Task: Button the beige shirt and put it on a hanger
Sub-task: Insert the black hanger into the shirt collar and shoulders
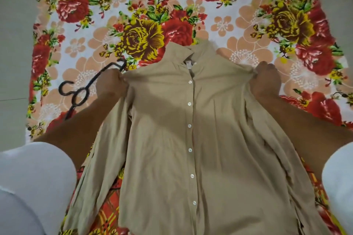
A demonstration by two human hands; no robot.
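The beige shirt (162, 139) is spread front up in the middle of the view, collar away from me. Several white buttons run down its placket and look fastened. My left hand (111, 87) pinches the shirt's left shoulder. My right hand (265, 80) grips the right shoulder, stretching the fabric between the two. A black hanger (76, 94) lies on the blanket left of the shirt, its hook near my left forearm; part of it is hidden behind my left hand.
A flowered blanket (172, 15) in red, yellow and peach covers the surface under everything. Pale floor (13, 44) shows along the left edge. My white-clad knees (32, 177) sit at the bottom left and bottom right.
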